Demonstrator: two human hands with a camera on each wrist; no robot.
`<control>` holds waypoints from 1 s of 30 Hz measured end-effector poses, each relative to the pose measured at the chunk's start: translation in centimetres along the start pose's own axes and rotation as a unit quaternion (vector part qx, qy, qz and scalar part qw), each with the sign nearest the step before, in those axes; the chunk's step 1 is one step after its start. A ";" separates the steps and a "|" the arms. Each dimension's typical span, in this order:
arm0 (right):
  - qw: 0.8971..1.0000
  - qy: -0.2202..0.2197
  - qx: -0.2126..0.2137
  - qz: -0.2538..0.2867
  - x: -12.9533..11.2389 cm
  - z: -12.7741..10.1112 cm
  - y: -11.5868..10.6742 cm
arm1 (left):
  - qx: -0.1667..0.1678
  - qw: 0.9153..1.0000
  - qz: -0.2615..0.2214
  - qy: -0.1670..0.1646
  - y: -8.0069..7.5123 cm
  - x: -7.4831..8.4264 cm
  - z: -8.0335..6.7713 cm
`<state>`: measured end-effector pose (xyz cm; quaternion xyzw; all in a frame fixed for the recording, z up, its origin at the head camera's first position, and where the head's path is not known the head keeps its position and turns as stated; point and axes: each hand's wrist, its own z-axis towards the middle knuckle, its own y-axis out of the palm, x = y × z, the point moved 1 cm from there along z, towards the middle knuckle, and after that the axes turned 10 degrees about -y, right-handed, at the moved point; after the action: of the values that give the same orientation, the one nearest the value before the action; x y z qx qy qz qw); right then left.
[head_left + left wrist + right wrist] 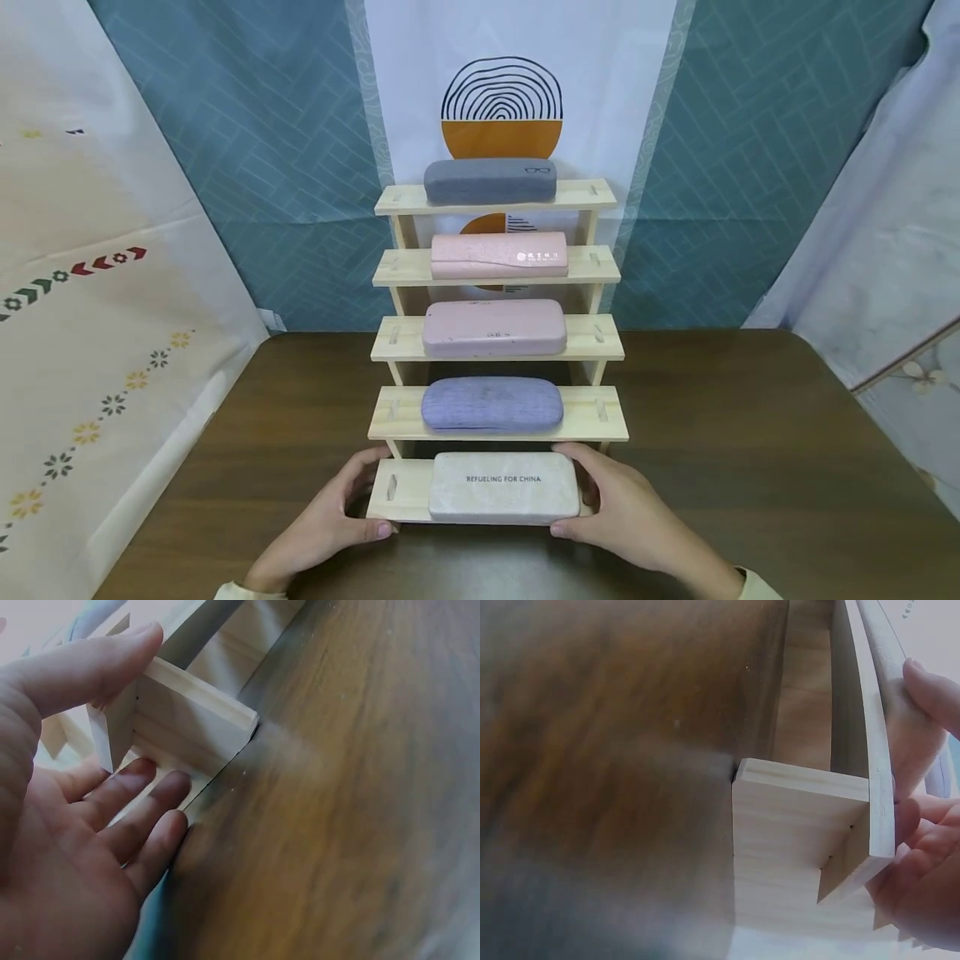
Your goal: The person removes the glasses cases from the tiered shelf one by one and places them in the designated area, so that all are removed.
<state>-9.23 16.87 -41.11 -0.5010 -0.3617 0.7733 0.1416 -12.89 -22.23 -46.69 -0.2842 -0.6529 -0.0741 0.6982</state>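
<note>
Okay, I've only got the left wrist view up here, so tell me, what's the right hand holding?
Observer: The right hand grips the right end of a pale case on the bottom shelf.
Operator: Is anything printed on that case?
Observer: Yes, in the head view it reads REFUELING FOR CHINA.
Operator: And what sits on the next shelf up?
Observer: A blue-purple case, lying lengthwise along that shelf.
</note>
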 end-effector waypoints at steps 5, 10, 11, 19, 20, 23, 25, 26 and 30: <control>0.997 -0.007 0.008 0.074 0.5 -0.7 -0.3 | 0.021 1.000 -0.008 -0.016 0.4 -0.4 -0.3; 0.990 -0.006 0.027 0.138 0.9 -1.8 -1.0 | 0.029 0.999 -0.013 -0.032 0.5 -0.5 -0.2; 0.987 -0.006 0.029 0.155 1.0 -2.1 -1.2 | 0.030 0.999 -0.012 -0.027 0.5 -0.5 -0.2; 0.976 -0.029 0.047 0.212 1.6 -3.4 -2.1 | 0.046 0.998 -0.012 -0.029 0.3 -0.3 -0.1; 0.975 -0.032 0.050 0.214 1.6 -3.5 -2.2 | 0.048 0.998 -0.011 -0.032 0.2 -0.3 -0.1; 0.970 -0.033 0.052 0.234 2.0 -3.9 -2.5 | 0.049 0.998 -0.010 -0.034 0.1 -0.3 -0.2; 0.964 -0.016 0.049 0.260 2.2 -4.2 -2.7 | 0.047 0.999 -0.009 -0.025 0.0 -0.4 -0.2; 0.961 -0.008 0.047 0.273 2.4 -4.4 -2.8 | 0.047 0.999 -0.009 -0.023 0.0 -0.4 -0.2; 0.948 0.036 0.033 0.314 3.1 -5.2 -3.5 | 0.049 0.999 -0.011 -0.014 0.1 -0.5 -0.2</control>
<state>-6.61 23.27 -41.96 -0.6116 -0.1546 0.7719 -0.0791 -12.70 -22.41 -47.19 -0.2434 -0.6688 -0.0462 0.7009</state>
